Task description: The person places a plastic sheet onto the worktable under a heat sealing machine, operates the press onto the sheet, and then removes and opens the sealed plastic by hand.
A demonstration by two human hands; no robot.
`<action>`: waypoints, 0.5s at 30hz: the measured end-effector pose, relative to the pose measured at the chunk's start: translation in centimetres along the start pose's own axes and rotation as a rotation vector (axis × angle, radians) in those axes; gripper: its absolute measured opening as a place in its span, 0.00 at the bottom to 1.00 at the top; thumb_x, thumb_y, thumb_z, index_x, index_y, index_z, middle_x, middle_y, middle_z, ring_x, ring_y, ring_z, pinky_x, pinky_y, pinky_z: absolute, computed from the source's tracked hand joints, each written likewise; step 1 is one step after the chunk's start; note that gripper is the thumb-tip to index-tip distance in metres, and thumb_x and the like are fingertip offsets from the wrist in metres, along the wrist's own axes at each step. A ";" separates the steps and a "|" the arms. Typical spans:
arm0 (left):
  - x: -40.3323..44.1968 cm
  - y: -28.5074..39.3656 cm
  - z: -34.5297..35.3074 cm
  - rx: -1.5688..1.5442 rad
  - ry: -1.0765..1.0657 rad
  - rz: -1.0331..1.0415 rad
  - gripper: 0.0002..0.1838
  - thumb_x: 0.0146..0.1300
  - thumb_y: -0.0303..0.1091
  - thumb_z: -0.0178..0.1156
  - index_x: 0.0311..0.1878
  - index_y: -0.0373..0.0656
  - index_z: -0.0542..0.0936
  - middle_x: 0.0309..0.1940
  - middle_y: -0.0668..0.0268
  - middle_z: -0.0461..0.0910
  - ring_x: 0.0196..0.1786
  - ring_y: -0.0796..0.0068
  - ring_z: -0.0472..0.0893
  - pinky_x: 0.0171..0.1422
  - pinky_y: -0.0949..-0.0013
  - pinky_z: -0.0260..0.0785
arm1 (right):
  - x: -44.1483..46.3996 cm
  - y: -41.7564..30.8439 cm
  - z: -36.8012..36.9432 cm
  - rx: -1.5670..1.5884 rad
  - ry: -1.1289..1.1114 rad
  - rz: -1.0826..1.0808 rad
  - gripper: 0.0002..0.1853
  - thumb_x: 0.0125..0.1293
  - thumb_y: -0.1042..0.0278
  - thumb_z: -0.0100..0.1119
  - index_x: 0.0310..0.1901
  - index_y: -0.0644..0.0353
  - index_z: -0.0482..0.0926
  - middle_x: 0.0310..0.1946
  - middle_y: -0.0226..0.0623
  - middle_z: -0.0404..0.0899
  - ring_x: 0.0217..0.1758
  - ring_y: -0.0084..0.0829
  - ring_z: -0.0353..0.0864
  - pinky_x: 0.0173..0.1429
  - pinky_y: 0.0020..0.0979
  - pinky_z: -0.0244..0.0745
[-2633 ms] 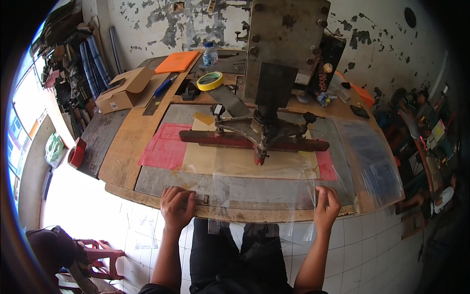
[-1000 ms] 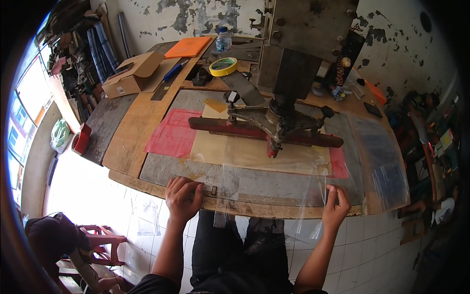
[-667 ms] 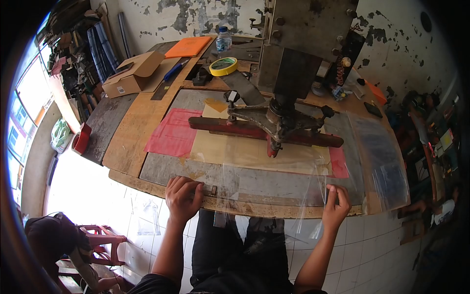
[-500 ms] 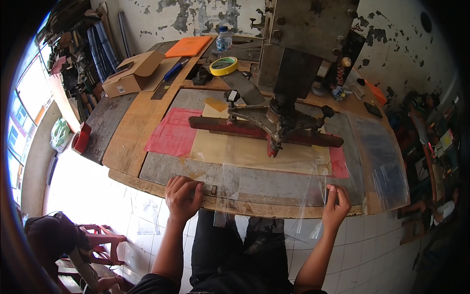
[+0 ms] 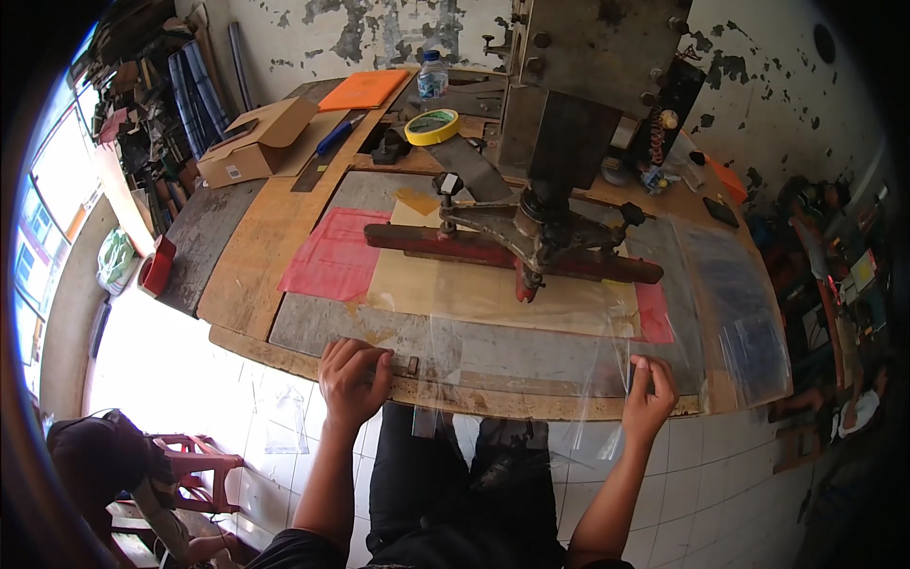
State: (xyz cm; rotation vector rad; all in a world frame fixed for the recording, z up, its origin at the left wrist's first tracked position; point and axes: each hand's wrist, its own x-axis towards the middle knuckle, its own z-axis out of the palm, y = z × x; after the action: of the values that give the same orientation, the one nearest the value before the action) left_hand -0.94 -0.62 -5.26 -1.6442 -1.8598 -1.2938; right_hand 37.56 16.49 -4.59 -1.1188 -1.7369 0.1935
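1. Clear film (image 5: pixel 599 372), lower centre of the frame: probably light, limp, slippery; best held by its edges.
2. Right hand (image 5: pixel 651 394): pinched on its right edge.
3. Left hand (image 5: pixel 354 382): loosely curled; cannot tell its hold.

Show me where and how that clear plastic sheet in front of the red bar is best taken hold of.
Probably pinch its right edge from the right, where the right hand seems to hold it. The clear plastic sheet is thin, with no handle; the red bar crowds its far end, and its near end hangs past the table.
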 end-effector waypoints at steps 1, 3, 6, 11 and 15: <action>0.0 0.0 0.0 0.002 -0.001 -0.003 0.02 0.61 0.27 0.71 0.32 0.44 0.87 0.29 0.65 0.82 0.34 0.61 0.82 0.43 0.57 0.70 | 0.0 0.0 0.0 0.001 0.000 0.001 0.11 0.80 0.72 0.59 0.41 0.70 0.86 0.38 0.41 0.88 0.42 0.37 0.87 0.50 0.35 0.79; 0.0 0.1 0.0 0.003 0.000 -0.006 0.02 0.61 0.27 0.71 0.32 0.44 0.87 0.29 0.65 0.82 0.34 0.61 0.82 0.43 0.57 0.70 | -0.1 0.1 0.0 0.014 -0.001 0.022 0.10 0.79 0.73 0.60 0.42 0.69 0.86 0.39 0.42 0.88 0.43 0.40 0.87 0.51 0.37 0.79; 0.1 0.1 -0.1 0.008 0.002 -0.004 0.02 0.61 0.27 0.71 0.33 0.44 0.87 0.29 0.65 0.82 0.34 0.61 0.82 0.44 0.58 0.70 | -0.1 -0.1 -0.1 0.029 -0.005 0.045 0.09 0.78 0.73 0.61 0.42 0.67 0.87 0.39 0.42 0.88 0.44 0.42 0.87 0.52 0.39 0.79; 0.0 0.1 0.0 0.008 0.001 -0.009 0.03 0.61 0.28 0.72 0.33 0.44 0.87 0.29 0.65 0.82 0.34 0.60 0.82 0.44 0.57 0.71 | -0.1 -0.1 -0.2 0.024 -0.007 0.041 0.08 0.78 0.73 0.61 0.42 0.68 0.87 0.39 0.42 0.88 0.43 0.42 0.87 0.51 0.38 0.79; 0.0 0.1 0.0 0.007 0.003 -0.012 0.03 0.61 0.28 0.72 0.33 0.44 0.87 0.29 0.65 0.82 0.34 0.60 0.82 0.44 0.57 0.71 | -0.1 -0.2 -0.2 0.020 -0.001 0.034 0.09 0.78 0.72 0.62 0.42 0.67 0.87 0.39 0.42 0.88 0.44 0.42 0.87 0.51 0.38 0.79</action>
State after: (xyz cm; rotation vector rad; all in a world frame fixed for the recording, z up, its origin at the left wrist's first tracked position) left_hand -0.82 -0.66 -5.21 -1.6289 -1.8731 -1.2924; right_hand 37.55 16.26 -4.43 -1.1341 -1.7139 0.2319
